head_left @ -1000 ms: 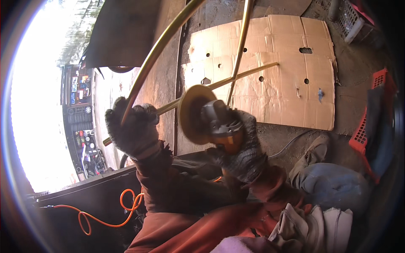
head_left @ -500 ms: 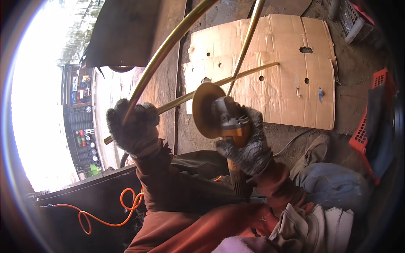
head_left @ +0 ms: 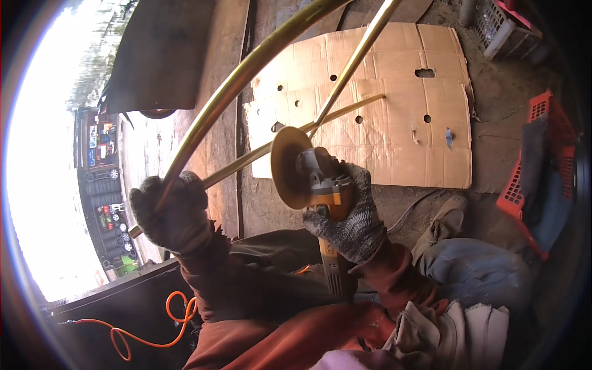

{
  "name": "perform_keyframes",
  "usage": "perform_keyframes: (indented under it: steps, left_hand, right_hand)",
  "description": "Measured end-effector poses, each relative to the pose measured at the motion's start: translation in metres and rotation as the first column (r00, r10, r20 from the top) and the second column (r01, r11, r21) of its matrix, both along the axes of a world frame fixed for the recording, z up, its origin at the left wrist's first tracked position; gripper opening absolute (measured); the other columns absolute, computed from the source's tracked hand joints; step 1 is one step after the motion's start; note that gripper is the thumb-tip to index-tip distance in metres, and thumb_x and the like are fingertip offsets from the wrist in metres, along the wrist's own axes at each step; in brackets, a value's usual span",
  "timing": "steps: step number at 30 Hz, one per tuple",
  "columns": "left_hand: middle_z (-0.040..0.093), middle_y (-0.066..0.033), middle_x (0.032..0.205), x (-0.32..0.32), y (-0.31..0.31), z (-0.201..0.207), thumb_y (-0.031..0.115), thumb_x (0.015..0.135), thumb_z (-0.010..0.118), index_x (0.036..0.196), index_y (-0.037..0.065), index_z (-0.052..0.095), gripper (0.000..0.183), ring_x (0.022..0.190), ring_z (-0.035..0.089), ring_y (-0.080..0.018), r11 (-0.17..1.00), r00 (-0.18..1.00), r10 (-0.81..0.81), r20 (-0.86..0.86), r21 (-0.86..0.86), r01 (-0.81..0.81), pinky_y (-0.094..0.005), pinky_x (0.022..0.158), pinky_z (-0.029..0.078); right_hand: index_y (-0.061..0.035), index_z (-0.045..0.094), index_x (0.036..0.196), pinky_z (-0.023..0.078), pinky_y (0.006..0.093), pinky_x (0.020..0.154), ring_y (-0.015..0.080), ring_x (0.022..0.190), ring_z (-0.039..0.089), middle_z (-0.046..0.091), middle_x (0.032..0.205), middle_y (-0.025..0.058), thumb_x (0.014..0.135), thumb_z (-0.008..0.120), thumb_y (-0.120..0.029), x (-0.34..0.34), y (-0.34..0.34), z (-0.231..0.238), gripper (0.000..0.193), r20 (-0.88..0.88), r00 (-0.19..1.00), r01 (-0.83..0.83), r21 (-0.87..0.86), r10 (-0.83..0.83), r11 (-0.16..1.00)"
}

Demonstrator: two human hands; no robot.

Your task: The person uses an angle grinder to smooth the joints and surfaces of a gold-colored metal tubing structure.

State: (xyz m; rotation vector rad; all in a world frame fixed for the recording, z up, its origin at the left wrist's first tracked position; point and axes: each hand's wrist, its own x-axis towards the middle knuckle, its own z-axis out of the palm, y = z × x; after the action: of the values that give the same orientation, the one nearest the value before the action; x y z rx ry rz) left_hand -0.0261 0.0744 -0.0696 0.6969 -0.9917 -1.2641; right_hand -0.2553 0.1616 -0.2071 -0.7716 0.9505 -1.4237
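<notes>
My left hand, in a grey knit glove, is closed around a curved brass-coloured tube that rises toward the upper edge. A straight brass-coloured tube passes behind this hand and runs out over the cardboard, meeting a slanting tube. In my right hand, also gloved, is a yellow and grey angle grinder, gripped near its head. Its broad round disc faces left and overlaps the straight tube in the view; whether they touch, I cannot tell.
A flattened cardboard sheet with holes lies on the floor ahead. Red plastic crates with dark cloth stand at right, a grey crate farther back. An orange coiled hose hangs at lower left. A grey cord crosses the floor.
The view has shifted, so the cardboard and crates sit farther left. My left hand and the curved tube have moved down and left, a little away from the grinder, which stays in my right hand.
</notes>
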Motion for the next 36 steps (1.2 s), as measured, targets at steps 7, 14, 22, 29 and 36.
perform_keyframes:
  steps: [7, 14, 22, 29, 36]
  left_hand:
    - [0.065, -0.0198, 0.084, 0.006, -0.001, 0.003, 0.044, 0.102, 0.036, 0.109, 0.008, 0.067, 0.049, 0.068, 0.055, -0.0300, 0.995, 0.992, -0.060, 0.110, -0.071, 0.068, -0.0402, 0.061, 0.047]
    - [0.066, -0.0019, 0.078, -0.018, 0.003, 0.010, 0.037, 0.101, 0.041, 0.096, 0.009, 0.060, 0.034, 0.079, 0.061, -0.0151, 1.000, 0.988, -0.026, 0.149, 0.014, 0.024, -0.0379, 0.098, 0.039]
    - [0.062, 0.0029, 0.081, -0.002, 0.001, 0.010, 0.040, 0.096, 0.048, 0.089, 0.014, 0.060, 0.030, 0.085, 0.059, -0.0141, 0.996, 0.980, -0.066, 0.188, 0.065, 0.054, -0.0363, 0.099, 0.038]
    - [0.062, 0.0046, 0.079, 0.003, 0.000, 0.011, 0.046, 0.093, 0.052, 0.088, 0.017, 0.061, 0.031, 0.086, 0.060, -0.0154, 0.993, 0.968, -0.030, 0.250, 0.115, 0.001, -0.0368, 0.103, 0.037]
    - [0.067, 0.0034, 0.084, 0.009, 0.003, 0.007, 0.041, 0.089, 0.061, 0.086, 0.015, 0.064, 0.026, 0.090, 0.062, -0.0161, 0.990, 0.969, 0.098, 0.225, 0.077, -0.118, -0.0374, 0.104, 0.038]
  right_hand:
    - [-0.0048, 0.032, 0.135, 0.050, 0.0336, 0.093, 0.0193, 0.110, 0.055, 0.050, 0.124, 0.0127, 0.076, 0.078, -0.008, -0.002, -0.005, -0.006, 0.075, 0.121, 0.993, -0.019, 0.088, 0.008, 0.996]
    - [-0.0043, 0.034, 0.133, 0.050, 0.0334, 0.092, 0.0193, 0.109, 0.057, 0.052, 0.122, 0.0128, 0.079, 0.076, -0.007, -0.004, -0.011, -0.015, 0.069, 0.027, 0.999, 0.036, 0.033, -0.037, 0.999]
    - [-0.0014, 0.028, 0.136, 0.049, 0.0357, 0.093, 0.0229, 0.110, 0.058, 0.054, 0.122, 0.0159, 0.080, 0.076, -0.012, -0.005, -0.011, -0.022, 0.075, -0.047, 0.998, 0.033, 0.033, -0.031, 0.999]
    - [-0.0010, 0.030, 0.135, 0.048, 0.0364, 0.094, 0.0234, 0.112, 0.057, 0.053, 0.124, 0.0173, 0.078, 0.078, -0.014, -0.008, -0.015, -0.016, 0.076, -0.041, 0.998, 0.054, 0.025, -0.053, 0.998]
    - [-0.0016, 0.030, 0.134, 0.050, 0.0359, 0.092, 0.0226, 0.108, 0.059, 0.055, 0.121, 0.0166, 0.077, 0.079, -0.014, -0.007, -0.008, -0.024, 0.076, -0.042, 0.998, 0.053, 0.091, -0.049, 0.994]
